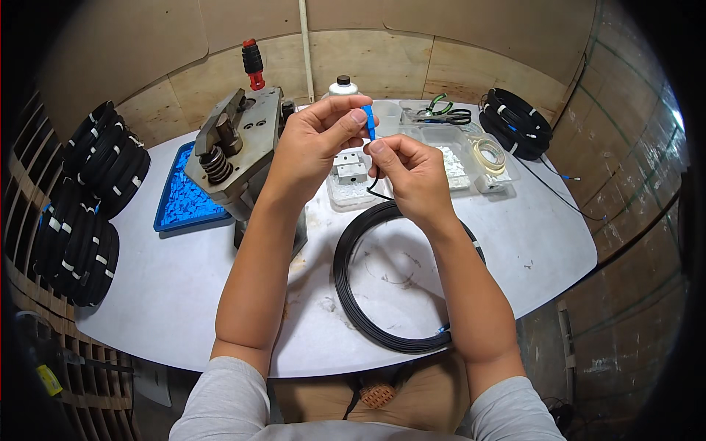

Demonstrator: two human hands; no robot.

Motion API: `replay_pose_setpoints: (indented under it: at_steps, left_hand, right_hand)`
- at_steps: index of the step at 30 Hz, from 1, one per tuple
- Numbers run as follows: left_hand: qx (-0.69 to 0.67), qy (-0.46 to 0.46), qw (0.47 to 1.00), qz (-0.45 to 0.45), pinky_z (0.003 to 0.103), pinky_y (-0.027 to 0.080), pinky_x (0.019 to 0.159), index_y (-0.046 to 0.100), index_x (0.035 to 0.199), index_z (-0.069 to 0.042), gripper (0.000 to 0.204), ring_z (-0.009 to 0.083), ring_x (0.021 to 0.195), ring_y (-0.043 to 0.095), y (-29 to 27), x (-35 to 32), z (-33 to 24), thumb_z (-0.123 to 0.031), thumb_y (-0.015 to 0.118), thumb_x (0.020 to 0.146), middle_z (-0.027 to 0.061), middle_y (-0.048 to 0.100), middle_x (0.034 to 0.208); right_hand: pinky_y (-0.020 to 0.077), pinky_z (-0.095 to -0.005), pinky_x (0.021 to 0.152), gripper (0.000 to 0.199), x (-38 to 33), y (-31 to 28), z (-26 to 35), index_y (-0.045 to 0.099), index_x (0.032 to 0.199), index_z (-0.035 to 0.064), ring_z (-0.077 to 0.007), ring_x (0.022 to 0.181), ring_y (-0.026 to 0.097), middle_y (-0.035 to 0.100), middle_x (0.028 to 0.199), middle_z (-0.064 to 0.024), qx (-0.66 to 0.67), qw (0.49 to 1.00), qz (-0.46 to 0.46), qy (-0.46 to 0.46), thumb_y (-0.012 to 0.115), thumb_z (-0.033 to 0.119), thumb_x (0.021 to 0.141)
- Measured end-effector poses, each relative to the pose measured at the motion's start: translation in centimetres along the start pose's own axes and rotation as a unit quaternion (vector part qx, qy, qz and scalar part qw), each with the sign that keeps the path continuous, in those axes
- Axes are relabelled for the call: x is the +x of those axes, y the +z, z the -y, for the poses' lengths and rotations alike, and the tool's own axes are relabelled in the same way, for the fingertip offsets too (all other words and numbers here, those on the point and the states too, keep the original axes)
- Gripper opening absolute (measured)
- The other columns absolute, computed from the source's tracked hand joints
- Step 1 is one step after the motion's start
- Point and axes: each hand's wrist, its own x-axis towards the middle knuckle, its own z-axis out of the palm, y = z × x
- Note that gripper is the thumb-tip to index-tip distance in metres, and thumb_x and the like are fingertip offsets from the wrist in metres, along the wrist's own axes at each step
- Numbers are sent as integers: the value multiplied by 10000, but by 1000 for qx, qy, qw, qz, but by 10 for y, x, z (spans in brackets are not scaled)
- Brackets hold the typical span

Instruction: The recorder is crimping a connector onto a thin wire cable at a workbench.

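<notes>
Both hands are raised over the far middle of the table. A small blue cable connector (369, 117) is pinched between the thumb and fingers of my left hand (323, 136). Just below it, my right hand (413, 173) pinches the thin end of a black cable (379, 192) at the connector's lower tip; the fingers partly hide that end. The cable runs down to a coil of black cable (344, 283) lying flat on the table between my forearms. Another blue connector (443, 330) shows at the coil's lower right.
A metal hand press (250, 140) with a red-black handle stands left, beside a blue tray (163, 220) of small blue parts. Cable coils (103, 147) are stacked at the left edge, more coils (515, 121) back right. Clear bins (471, 187), tape rolls (489, 156), scissors (448, 117) and a white bottle (343, 87) stand behind.
</notes>
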Motion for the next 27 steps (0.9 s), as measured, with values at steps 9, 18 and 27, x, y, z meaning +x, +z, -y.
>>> replay_pose_setpoints:
  at_steps: [9, 18, 27]
  left_hand:
    - [-141, -68, 986, 56, 295, 512, 820, 615, 1171, 8, 279, 125, 916, 623, 0, 0, 6, -182, 584, 970, 59, 664, 985]
    - [-199, -65, 977, 47, 321, 498, 818, 624, 1105, 15, 265, 150, 895, 600, 5, 1, 16, -213, 569, 982, 79, 630, 1011]
    - [-183, -76, 978, 70, 304, 510, 806, 603, 1111, -2, 262, 154, 916, 609, 4, 1, 15, -227, 557, 985, 93, 625, 1026]
  right_hand:
    - [371, -207, 513, 224, -1, 0, 0, 679, 881, 4, -37, 592, 500, 603, 666, 4, 43, 999, 30, 7, 610, 201, 963]
    - [379, -205, 495, 232, -1, -3, 0, 682, 897, 7, -49, 566, 500, 576, 653, 8, 15, 999, 35, -1, 584, 204, 974]
    - [387, -203, 495, 229, -2, 0, 4, 661, 876, 19, -51, 563, 504, 567, 664, 12, 49, 998, 36, 29, 554, 187, 989]
